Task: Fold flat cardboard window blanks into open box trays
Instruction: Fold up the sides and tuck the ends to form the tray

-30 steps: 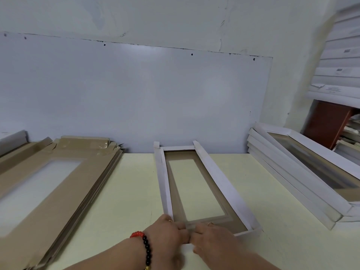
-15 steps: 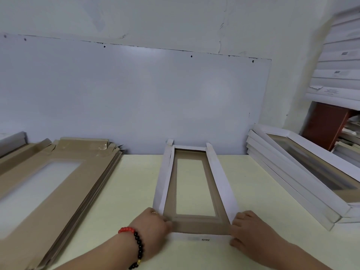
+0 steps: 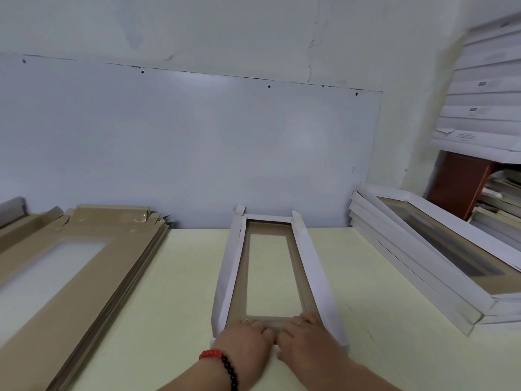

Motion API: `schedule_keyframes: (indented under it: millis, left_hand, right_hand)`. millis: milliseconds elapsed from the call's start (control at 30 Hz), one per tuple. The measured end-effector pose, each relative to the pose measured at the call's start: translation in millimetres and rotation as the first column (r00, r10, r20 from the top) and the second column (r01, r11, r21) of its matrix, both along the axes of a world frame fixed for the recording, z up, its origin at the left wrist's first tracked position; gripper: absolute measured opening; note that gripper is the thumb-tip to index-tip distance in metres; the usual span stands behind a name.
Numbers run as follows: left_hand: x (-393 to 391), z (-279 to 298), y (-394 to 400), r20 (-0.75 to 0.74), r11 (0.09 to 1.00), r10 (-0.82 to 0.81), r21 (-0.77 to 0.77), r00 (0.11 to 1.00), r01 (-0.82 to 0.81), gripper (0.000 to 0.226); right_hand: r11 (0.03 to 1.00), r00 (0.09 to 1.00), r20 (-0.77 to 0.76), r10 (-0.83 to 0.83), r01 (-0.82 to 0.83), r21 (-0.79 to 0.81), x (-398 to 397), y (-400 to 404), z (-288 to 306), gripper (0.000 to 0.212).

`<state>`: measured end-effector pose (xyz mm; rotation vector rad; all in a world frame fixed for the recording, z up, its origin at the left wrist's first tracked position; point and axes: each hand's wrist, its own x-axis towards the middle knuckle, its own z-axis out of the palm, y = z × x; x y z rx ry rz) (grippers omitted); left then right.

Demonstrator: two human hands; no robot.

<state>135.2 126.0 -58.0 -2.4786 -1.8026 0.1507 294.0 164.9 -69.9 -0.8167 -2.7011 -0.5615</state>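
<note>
- On the pale yellow tabletop (image 3: 174, 280), straight ahead of the person, lies the long white-and-brown cardboard window blank (image 3: 270, 266), its far end reaching the grey wall panel (image 3: 197, 148) and its near end under both hands.
- Both long side walls of this blank stand raised and leaning outward, white faces out; the brown inner frame with its clear rectangular window lies flat between them.
- Left hand (image 3: 245, 345), with a red-and-black bead bracelet (image 3: 222, 362) at the wrist, rests on the near end flap, fingers curled forward and down over the brown edge.
- Right hand (image 3: 304, 342) lies just beside it, the two almost touching at the middle; its fingers likewise bend over the same edge. Whether the fingertips pinch the flap or only press it, I cannot tell, since they are hidden behind the knuckles.
- Judging by this, the step in hand is folding the near end wall over and tucking it in, which would lock the side walls.
- Next move likely calls for even downward pressure along the fold, both side walls kept upright so the corners seat.
- Left of the work lies a stack of flat brown window blanks (image 3: 70, 266); to the right, well apart, a slanted pile of folded white box trays (image 3: 423, 263).
</note>
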Motion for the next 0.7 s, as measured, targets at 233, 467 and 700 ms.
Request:
schedule_keyframes:
  millis: [233, 467, 700]
  left_hand:
    - [-22.0, 5.0, -3.7, -0.076, 0.999, -0.013, 0.029, 0.997, 0.016, 0.033]
    - [-18.5, 9.8, -10.5, -0.054, 0.999, 0.004, 0.038, 0.999, -0.002, 0.033]
    - [4.6, 2.2, -30.1, 0.133, 0.957, -0.192, 0.245, 0.972, 0.155, 0.008]
  right_hand:
    - [1.0, 1.0, 0.02, -0.013, 0.012, 0.027, 52.8, 6.6, 15.0, 0.034]
    - [0.999, 0.999, -0.028, -0.034, 0.033, -0.032, 51.4, -9.0, 17.1, 0.032]
    - [0.996, 1.0, -0.021, 0.02, -0.022, -0.091, 10.4, -31.4, 11.1, 0.02]
